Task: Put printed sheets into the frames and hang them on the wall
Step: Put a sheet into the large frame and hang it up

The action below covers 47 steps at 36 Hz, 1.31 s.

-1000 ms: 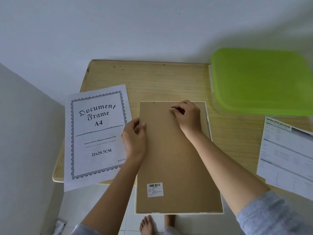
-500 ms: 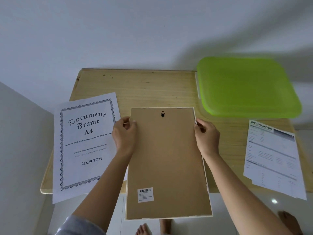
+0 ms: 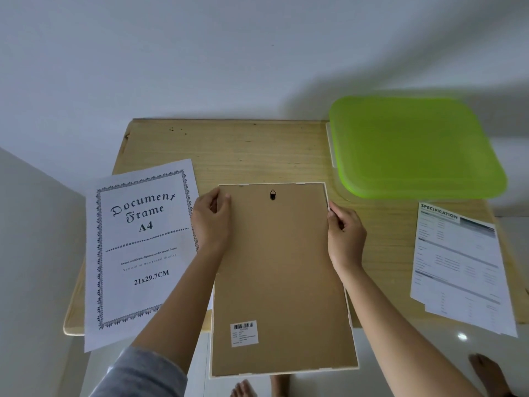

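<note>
In the head view, a white-rimmed rectangular picture frame lies face down. Its flat, matte brown fibreboard backing faces up, with a small black hanger hook near the far edge and a white barcode label near the near left corner. The frame's far half rests on the pale wood-grain table and its near half overhangs the table's front edge. The left hand grips the frame's left edge near the far corner, thumb on the backing and fingers curled round the rim. The right hand pinches the frame's right edge near the far right corner. Just left of the frame lies a smooth white insert sheet with an ornate border, printed "Document Frame A4". Right of the frame, well apart from it, lie stacked specification sheets. Beyond the frame's right corner sits a glossy lime-green plastic lid with rounded corners.
</note>
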Tool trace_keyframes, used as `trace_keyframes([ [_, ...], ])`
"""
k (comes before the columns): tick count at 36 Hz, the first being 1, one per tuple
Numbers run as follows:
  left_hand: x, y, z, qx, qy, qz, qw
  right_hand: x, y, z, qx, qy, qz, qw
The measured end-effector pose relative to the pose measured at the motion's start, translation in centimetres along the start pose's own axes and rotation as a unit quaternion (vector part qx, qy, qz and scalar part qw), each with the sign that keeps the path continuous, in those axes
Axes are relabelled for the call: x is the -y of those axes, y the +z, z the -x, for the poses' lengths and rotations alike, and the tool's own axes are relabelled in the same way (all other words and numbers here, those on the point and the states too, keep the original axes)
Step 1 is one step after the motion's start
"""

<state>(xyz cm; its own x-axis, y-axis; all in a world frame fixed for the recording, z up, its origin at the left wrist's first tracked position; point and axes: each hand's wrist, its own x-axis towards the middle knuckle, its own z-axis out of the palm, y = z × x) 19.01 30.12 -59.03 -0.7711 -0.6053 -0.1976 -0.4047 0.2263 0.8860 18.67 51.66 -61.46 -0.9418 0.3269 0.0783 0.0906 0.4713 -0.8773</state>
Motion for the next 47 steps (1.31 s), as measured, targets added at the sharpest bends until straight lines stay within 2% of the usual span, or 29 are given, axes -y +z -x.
trace_keyframes([
  [9,-0.2,-0.6,-0.5,0.046,0.046,-0.067,0.996,-0.3,0.1,0.1,-0.002,-0.003,0.000,1.000],
  [16,1.3,-2.0,2.8,0.022,0.057,-0.067,0.996,-0.1,0.3,0.1,-0.010,-0.003,-0.001,1.000],
  [21,2.1,-2.6,4.1,0.034,0.078,-0.068,0.994,0.0,0.1,0.0,-0.003,-0.005,-0.003,1.000],
  [34,0.0,-0.7,-2.1,0.082,0.131,-0.143,0.978,-0.3,0.1,0.0,0.005,-0.006,-0.001,1.000],
  [47,-0.2,-0.9,-2.3,0.057,0.228,-0.211,0.949,-0.1,0.2,0.1,-0.001,-0.006,-0.006,1.000],
])
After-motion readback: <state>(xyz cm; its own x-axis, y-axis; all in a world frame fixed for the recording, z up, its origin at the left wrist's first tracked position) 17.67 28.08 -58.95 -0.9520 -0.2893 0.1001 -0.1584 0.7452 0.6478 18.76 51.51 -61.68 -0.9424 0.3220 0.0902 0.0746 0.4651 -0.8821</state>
